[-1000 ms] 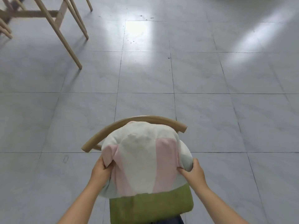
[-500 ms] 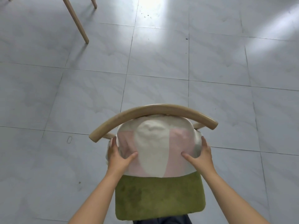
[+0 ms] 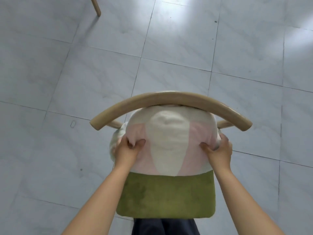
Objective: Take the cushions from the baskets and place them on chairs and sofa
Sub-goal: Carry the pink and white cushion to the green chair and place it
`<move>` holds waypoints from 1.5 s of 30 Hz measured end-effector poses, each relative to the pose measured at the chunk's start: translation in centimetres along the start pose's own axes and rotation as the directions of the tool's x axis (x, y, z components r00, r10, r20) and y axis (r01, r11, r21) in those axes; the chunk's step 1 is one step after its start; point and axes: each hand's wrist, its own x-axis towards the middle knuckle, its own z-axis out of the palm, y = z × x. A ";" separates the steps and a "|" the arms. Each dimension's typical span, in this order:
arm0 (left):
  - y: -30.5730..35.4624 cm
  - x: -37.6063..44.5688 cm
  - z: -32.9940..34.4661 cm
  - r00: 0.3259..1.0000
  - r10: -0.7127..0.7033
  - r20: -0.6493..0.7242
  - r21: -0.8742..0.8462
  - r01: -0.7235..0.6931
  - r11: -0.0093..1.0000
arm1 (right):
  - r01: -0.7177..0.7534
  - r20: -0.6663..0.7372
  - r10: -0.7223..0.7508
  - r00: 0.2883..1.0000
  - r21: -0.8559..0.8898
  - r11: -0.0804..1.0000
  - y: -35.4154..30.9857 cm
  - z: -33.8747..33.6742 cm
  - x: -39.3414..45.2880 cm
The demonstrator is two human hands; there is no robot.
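The cushion point(image 3: 169, 143), pink and white, is pinched at its two side edges by the left hand point(image 3: 127, 149) and the right hand point(image 3: 218, 150), fingers curled into the fabric. It is propped on the green seat point(image 3: 166, 197) against the curved backrest point(image 3: 171, 100) of the chair. Placement here is judged nearly complete; release remains. No baskets or sofa are shown.
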 end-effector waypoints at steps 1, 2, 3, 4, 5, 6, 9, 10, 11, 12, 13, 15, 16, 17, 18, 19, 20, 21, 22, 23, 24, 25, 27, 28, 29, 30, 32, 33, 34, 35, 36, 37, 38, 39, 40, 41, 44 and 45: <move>0.2 0.5 0.1 0.994 -0.085 -0.069 0.061 0.090 0.994 | -0.022 -0.014 0.021 1.000 -0.075 0.997 -0.1 0.1 0.4; 0.5 0.7 0.2 0.975 -0.161 -0.157 0.062 0.172 0.983 | -0.024 -0.046 0.018 0.999 -0.145 0.989 -0.3 0.1 0.5; 0.6 0.4 0.2 0.949 -0.202 -0.241 0.018 0.213 0.977 | -0.003 -0.093 -0.014 0.996 -0.178 0.984 -0.5 -0.2 0.0; 0.5 -0.4 0.1 0.928 -0.190 -0.320 -0.038 0.188 0.981 | 0.087 -0.146 -0.114 0.983 -0.184 0.979 -0.6 -0.7 -1.0; 0.2 -1.6 0.0 0.913 -0.105 -0.394 -0.047 0.094 0.994 | 0.259 -0.199 -0.296 0.934 -0.192 0.947 -0.4 -1.1 -2.2; -0.8 -2.7 0.1 0.891 0.018 -0.453 -0.019 -0.030 0.999 | 0.466 -0.216 -0.506 0.835 -0.214 0.859 -0.2 -1.2 -3.7; -5.3 -5.7 1.4 0.887 0.272 -0.374 0.139 -0.236 0.962 | 0.858 0.019 -0.911 0.412 -0.346 0.380 1.6 0.9 -5.7; -6.9 -5.7 2.0 0.897 0.322 -0.303 0.230 -0.260 0.938 | 0.889 0.134 -0.940 0.313 -0.391 0.240 1.8 2.2 -5.1; -8.3 -5.2 2.4 0.906 0.352 -0.233 0.308 -0.275 0.911 | 0.890 0.233 -0.934 0.272 -0.430 0.152 1.8 3.5 -4.0; -9.0 -4.3 2.7 0.922 0.347 -0.171 0.366 -0.268 0.891 | 0.872 0.321 -0.903 0.284 -0.477 0.105 1.8 4.8 -2.5; -9.3 -3.3 3.0 0.950 0.293 -0.106 0.412 -0.226 0.883 | 0.845 0.387 -0.862 0.327 -0.528 0.083 1.5 5.9 -1.0; -9.2 -0.8 3.8 0.989 0.150 -0.014 0.449 -0.128 0.884 | 0.818 0.433 -0.783 0.446 -0.553 0.159 0.5 7.8 1.7; -8.9 0.4 4.5 0.994 0.108 -0.010 0.425 -0.093 0.901 | 0.816 0.431 -0.764 0.480 -0.539 0.208 -0.3 8.4 2.5; -8.4 1.2 5.1 0.995 0.091 -0.031 0.391 -0.072 0.918 | 0.816 0.435 -0.750 0.499 -0.527 0.237 -1.3 8.9 3.0; -8.0 1.6 5.5 0.994 0.092 -0.056 0.363 -0.065 0.929 | 0.823 0.463 -0.721 0.515 -0.502 0.266 -2.2 9.1 3.0; -7.6 1.6 5.7 0.994 0.090 -0.058 0.356 -0.064 0.932 | 0.834 0.490 -0.700 0.520 -0.470 0.290 -2.8 8.9 2.6; -7.5 1.2 5.8 0.996 0.078 -0.047 0.373 -0.054 0.926 | 0.847 0.498 -0.707 0.503 -0.449 0.286 -2.9 8.3 2.0; -7.8 0.6 5.8 0.998 0.055 -0.032 0.403 -0.038 0.914 | 0.857 0.497 -0.722 0.481 -0.442 0.266 -2.4 7.4 1.2; -8.2 0.1 5.7 0.999 0.035 -0.022 0.433 -0.022 0.901 | 0.863 0.487 -0.736 0.470 -0.428 0.268 -1.5 6.5 0.3; -8.5 -0.4 5.3 0.999 0.031 -0.022 0.451 -0.018 0.892 | 0.862 0.458 -0.749 0.479 -0.405 0.305 -0.2 5.7 -0.6; -8.8 -0.6 4.9 0.999 0.034 -0.026 0.456 -0.019 0.890 | 0.856 0.413 -0.763 0.498 -0.376 0.356 1.1 4.7 -1.3; -9.0 -0.7 4.6 0.999 0.039 -0.030 0.452 -0.021 0.892 | 0.829 0.341 -0.768 0.543 -0.361 0.426 2.0 3.9 -1.7; -9.4 -0.7 4.4 0.999 0.043 -0.028 0.464 -0.025 0.885 | 0.699 0.177 -0.690 0.702 -0.360 0.618 1.7 2.6 -1.8; -9.6 -0.7 4.6 0.999 0.042 -0.021 0.490 -0.027 0.871 | 0.621 0.115 -0.624 0.773 -0.344 0.704 0.7 2.4 -1.5; -9.8 -0.9 4.9 0.999 0.044 -0.009 0.523 -0.033 0.852 | 0.556 0.110 -0.553 0.826 -0.321 0.766 -0.5 2.2 -1.1; -10.1 -1.1 5.2 0.999 0.046 0.001 0.543 -0.039 0.839 | 0.514 0.154 -0.491 0.857 -0.302 0.803 -1.6 2.1 -0.5; -10.6 -1.4 5.5 0.999 0.050 -0.011 0.530 -0.037 0.847 | 0.492 0.285 -0.421 0.861 -0.262 0.830 -2.6 2.3 0.2; -10.8 -1.5 5.4 0.998 0.059 -0.029 0.507 -0.036 0.861 | 0.511 0.344 -0.419 0.840 -0.247 0.823 -2.6 2.1 0.0; -10.9 -1.6 5.1 0.995 0.077 -0.057 0.473 -0.041 0.880 | 0.543 0.365 -0.448 0.816 -0.219 0.811 -2.2 1.7 -0.6; -11.0 -1.6 4.8 0.990 0.110 -0.084 0.415 -0.065 0.908 | 0.582 0.343 -0.504 0.792 -0.179 0.793 -1.6 1.2 -1.3; -11.2 -1.6 4.6 0.982 0.157 -0.108 0.332 -0.113 0.937 | 0.644 0.258 -0.601 0.757 -0.135 0.753 -0.6 0.6 -1.9; -11.0 -1.8 4.3 0.973 0.189 -0.131 0.243 -0.154 0.958 | 0.708 0.153 -0.691 0.706 -0.117 0.697 0.0 0.1 -2.3; -10.8 -2.1 4.1 0.966 0.203 -0.160 0.174 -0.175 0.969 | 0.770 0.065 -0.770 0.635 -0.128 0.625 0.5 -0.4 -2.3; -10.5 -2.4 3.9 0.958 0.211 -0.192 0.139 -0.187 0.973 | 0.821 0.009 -0.830 0.557 -0.155 0.549 0.7 -0.7 -2.0; -10.1 -2.6 3.7 0.946 0.229 -0.230 0.135 -0.202 0.970 | 0.845 -0.016 -0.861 0.508 -0.182 0.502 0.7 -0.6 -1.6; -9.7 -2.6 3.5 0.931 0.256 -0.259 0.149 -0.223 0.963 | 0.842 -0.019 -0.858 0.513 -0.186 0.507 0.4 -0.4 -1.1; -8.4 -2.2 3.2 0.910 0.324 -0.257 0.153 -0.293 0.944 | 0.682 -0.016 -0.688 0.726 -0.112 0.722 -0.7 0.5 -0.4; -8.3 -2.2 3.2 0.914 0.316 -0.256 0.145 -0.287 0.947 | 0.611 -0.012 -0.613 0.790 -0.070 0.788 -0.6 0.5 -0.6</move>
